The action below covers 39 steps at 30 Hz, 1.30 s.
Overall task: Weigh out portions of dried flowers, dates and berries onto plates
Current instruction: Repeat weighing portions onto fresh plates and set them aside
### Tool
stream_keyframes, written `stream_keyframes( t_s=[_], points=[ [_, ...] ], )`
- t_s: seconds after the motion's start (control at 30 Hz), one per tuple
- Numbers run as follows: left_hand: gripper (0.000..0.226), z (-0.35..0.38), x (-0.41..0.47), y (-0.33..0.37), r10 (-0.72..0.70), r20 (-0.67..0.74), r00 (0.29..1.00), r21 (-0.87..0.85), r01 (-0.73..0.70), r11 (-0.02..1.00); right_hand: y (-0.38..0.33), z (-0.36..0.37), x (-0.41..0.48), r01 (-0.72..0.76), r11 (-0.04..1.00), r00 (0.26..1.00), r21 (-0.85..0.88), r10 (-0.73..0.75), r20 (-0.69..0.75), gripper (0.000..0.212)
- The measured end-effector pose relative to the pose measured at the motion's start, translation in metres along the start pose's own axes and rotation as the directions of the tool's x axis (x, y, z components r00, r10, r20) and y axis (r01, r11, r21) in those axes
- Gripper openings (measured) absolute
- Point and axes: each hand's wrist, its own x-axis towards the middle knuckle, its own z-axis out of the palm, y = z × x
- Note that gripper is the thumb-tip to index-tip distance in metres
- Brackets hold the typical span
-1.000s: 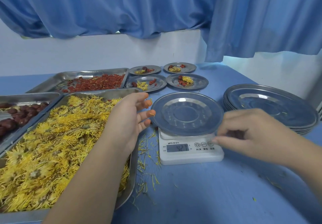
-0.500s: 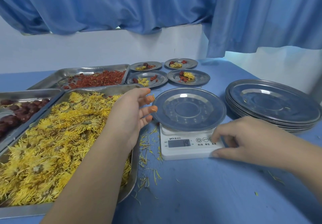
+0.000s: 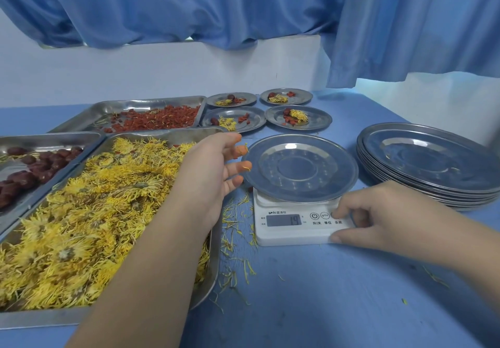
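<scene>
Since a second ago the right hand (image 3: 384, 212) has dropped out of its hover and landed on the scale (image 3: 286, 230); the readout has gone from forty-something to 19. Now that hand pinches the scale's front right corner, index fingertip on the rightmost button, thumb pressed against the front face, other fingers curled. The empty steel plate (image 3: 300, 169) sits on top of the scale, about mid-tabletop. The left hand (image 3: 208, 169) is spread flat and holding nothing, hanging over the right rim of the flower tray (image 3: 213, 266); its fingertips are right at the plate's left rim, can't tell if they touch; a petal is stuck on one finger. Dried yellow chrysanthemums (image 3: 81, 212) fill that tray at the front left; dates (image 3: 35, 169) sit in a tray at the left edge; red berries (image 3: 159, 119) in a tray behind. Four filled plates (image 3: 235, 119) line up toward the far edge; a stack of empty plates (image 3: 433, 158) sits by the right edge; loose petals (image 3: 235, 220) litter the blue tabletop (image 3: 324, 293) between tray and scale.
</scene>
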Motion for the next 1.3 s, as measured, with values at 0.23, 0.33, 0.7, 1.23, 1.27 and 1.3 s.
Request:
stream_keyframes(
  t_s=[0.23,0.33,0.7,1.23,1.27,1.3],
  points=[
    [0.015,0.001,0.000,0.000,-0.012,0.002,1.000,0.004,0.012,1.000,-0.001,0.001,-0.001,0.008,1.000,0.999,0.027,-0.007,-0.042,0.025],
    [0.016,0.003,-0.002,0.000,-0.006,0.010,1.000,0.041,0.005,0.999,-0.002,0.006,0.000,0.090,0.996,0.982,-0.010,-0.090,-0.165,0.033],
    [0.008,0.018,-0.009,0.014,-0.049,-0.015,0.999,0.182,0.051,0.982,-0.023,0.004,0.022,0.258,0.870,0.787,0.421,0.063,-0.614,0.041],
    [0.012,-0.048,-0.001,0.034,0.439,0.151,0.886,0.825,-0.358,0.438,-0.016,0.032,0.016,0.302,0.945,0.777,0.125,-0.168,-0.607,0.048],
    [0.010,-0.060,0.002,0.042,0.440,0.150,0.885,0.876,-0.325,0.356,-0.016,0.032,0.017,0.302,0.944,0.780,0.131,-0.165,-0.604,0.048],
    [0.009,-0.072,0.005,0.050,0.424,0.154,0.892,0.920,-0.285,0.267,-0.016,0.032,0.017,0.301,0.944,0.782,0.136,-0.163,-0.602,0.048]
  ],
)
